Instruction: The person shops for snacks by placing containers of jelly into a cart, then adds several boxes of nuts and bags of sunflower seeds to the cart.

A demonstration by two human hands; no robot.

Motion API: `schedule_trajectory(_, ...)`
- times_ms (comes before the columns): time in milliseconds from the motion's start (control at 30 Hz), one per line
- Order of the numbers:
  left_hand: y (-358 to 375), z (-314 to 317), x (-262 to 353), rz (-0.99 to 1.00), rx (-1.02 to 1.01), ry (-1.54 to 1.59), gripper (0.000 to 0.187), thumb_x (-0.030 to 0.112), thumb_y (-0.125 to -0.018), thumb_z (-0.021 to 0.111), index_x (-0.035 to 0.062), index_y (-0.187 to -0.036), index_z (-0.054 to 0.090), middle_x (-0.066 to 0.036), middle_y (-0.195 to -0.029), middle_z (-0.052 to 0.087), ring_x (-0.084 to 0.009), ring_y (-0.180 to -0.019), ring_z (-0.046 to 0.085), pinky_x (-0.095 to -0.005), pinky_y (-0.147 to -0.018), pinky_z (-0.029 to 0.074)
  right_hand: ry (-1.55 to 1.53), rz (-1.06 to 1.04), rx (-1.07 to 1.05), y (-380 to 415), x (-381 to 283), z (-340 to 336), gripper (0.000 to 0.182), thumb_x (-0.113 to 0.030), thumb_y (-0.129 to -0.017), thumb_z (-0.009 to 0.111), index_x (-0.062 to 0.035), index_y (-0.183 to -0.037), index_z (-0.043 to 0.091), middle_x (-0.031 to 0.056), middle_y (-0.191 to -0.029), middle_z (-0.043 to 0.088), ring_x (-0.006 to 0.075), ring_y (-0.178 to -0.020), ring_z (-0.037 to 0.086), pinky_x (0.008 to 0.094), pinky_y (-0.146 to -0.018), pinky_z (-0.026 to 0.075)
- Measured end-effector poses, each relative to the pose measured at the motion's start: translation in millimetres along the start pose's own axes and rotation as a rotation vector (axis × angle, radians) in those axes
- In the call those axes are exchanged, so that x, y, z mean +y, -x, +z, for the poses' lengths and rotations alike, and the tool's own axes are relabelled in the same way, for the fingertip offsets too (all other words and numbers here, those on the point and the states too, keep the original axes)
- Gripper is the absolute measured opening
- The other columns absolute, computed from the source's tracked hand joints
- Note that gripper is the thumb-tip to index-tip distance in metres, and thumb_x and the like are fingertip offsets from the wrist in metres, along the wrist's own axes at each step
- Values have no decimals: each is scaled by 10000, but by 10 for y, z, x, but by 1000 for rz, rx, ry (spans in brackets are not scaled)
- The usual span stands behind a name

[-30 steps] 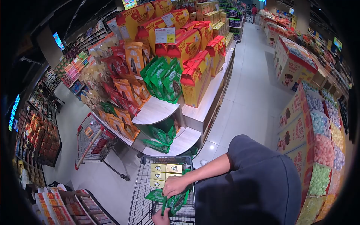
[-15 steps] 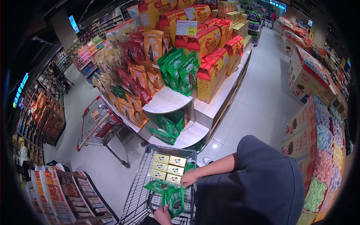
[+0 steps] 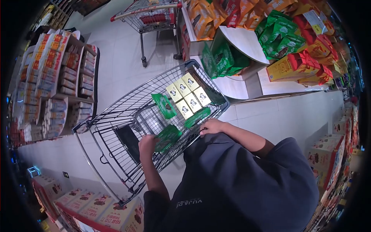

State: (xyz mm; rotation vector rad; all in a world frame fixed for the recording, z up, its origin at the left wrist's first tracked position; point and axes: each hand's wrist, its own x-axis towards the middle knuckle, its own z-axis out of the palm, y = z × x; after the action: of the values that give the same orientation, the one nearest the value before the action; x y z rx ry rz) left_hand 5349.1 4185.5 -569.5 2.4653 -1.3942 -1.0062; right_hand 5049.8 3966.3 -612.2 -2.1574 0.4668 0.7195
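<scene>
A wire shopping cart (image 3: 112, 101) stands in front of me. My left hand (image 3: 147, 147) is closed on the edge of a green bag (image 3: 169, 138) inside the cart. At the cart's near side rim, my right hand (image 3: 211, 127) rests with its fingers curled round the rim. Between the hands, a second green bag (image 3: 198, 117) lies beside several pale yellow boxes (image 3: 188, 95) set in two rows. Another green bag (image 3: 164, 106) lies on the far side of the boxes, toward the handle.
A second cart (image 3: 148, 15) stands beyond mine. A tiered display (image 3: 241, 42) with green, orange and red bags and yellow gift boxes (image 3: 290, 68) is at the upper right. Snack shelves (image 3: 58, 77) are at the left, stacked cartons (image 3: 96, 208) at the lower left.
The view has turned and tilted down, so the cart lies diagonally. My right hand has moved from inside the cart to its side rim. The green bags are now farther apart.
</scene>
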Motion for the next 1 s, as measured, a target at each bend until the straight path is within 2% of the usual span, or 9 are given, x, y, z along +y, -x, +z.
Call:
schedule_trajectory(200, -207, 603, -221, -34, -17, -20, 215, 286, -800, 683, 210, -986, 758, -150, -841, 691, -329, -818, 677, -438, -739, 530, -32, -12, -20, -16, 6, -41, 431, -491, -860, 595, -102, -1021, 686, 117, -962, 700, 315, -937, 653, 411, -830, 490)
schedule_trajectory(233, -222, 685, -250, -60, 7, 41, 213, 316, -807, 688, 150, -922, 757, -163, -853, 687, -343, -821, 675, -456, -742, 529, -27, -10, -14, -20, 12, -42, 430, -490, -859, 598, -100, -1017, 686, 119, -958, 699, 317, -933, 653, 410, -828, 491)
schedule_trajectory(300, -256, 785, -301, -99, 29, 17, 231, 327, -803, 693, 113, -876, 742, -170, -851, 685, -350, -819, 672, -463, -742, 527, -27, -1, -5, -11, 4, -54, 424, -486, -855, 605, -102, -1015, 688, 118, -955, 699, 316, -932, 652, 409, -829, 491)
schedule_trajectory(367, -296, 826, -336, -183, 50, 69, 328, 354, -794, 702, 27, -762, 687, -193, -827, 673, -371, -816, 663, -483, -737, 521, -23, 9, -8, 10, -25, -76, 423, -488, -866, 590, -111, -1033, 687, 121, -973, 698, 322, -952, 647, 415, -841, 488)
schedule_trajectory(533, -464, 981, -312, -107, 100, 95, 326, 344, -795, 702, 18, -776, 690, -208, -792, 664, -392, -788, 656, -490, -717, 519, -19, 27, -22, 34, -72, -100, 419, -485, -873, 581, -119, -1046, 690, 122, -991, 697, 326, -967, 645, 420, -849, 489)
schedule_trajectory(600, -571, 1102, -284, -57, 114, 85, 329, 342, -795, 702, 14, -776, 688, -212, -781, 661, -396, -774, 654, -494, -712, 519, -47, 29, 24, 40, -68, -83, 392, -470, -846, 624, -121, -1006, 701, 97, -955, 704, 303, -929, 655, 399, -828, 496)
schedule_trajectory(667, -638, 1181, -198, -76, 151, 169, 328, 342, -797, 700, 17, -754, 687, -209, -759, 657, -400, -755, 653, -500, -705, 519, -40, 25, 32, 44, -63, -69, 386, -464, -846, 626, -120, -1004, 702, 96, -951, 705, 303, -924, 657, 399, -826, 496)
schedule_trajectory(933, -843, 1277, 369, -205, 156, 220, 306, 295, -840, 659, -10, -830, 646, -230, -847, 661, -410, -839, 655, -501, -763, 519, -37, 4, 73, 71, -58, -65, 382, -453, -849, 628, -107, -993, 706, 97, -943, 709, 299, -920, 661, 397, -838, 490)
schedule_trajectory(1000, -920, 1313, 377, -185, 155, 209, 288, 294, -838, 667, 6, -853, 652, -228, -879, 669, -429, -862, 651, -494, -780, 521, -20, 14, 68, 80, -72, -59, 387, -456, -848, 629, -109, -1000, 709, 98, -950, 710, 283, -940, 660, 401, -901, 461)
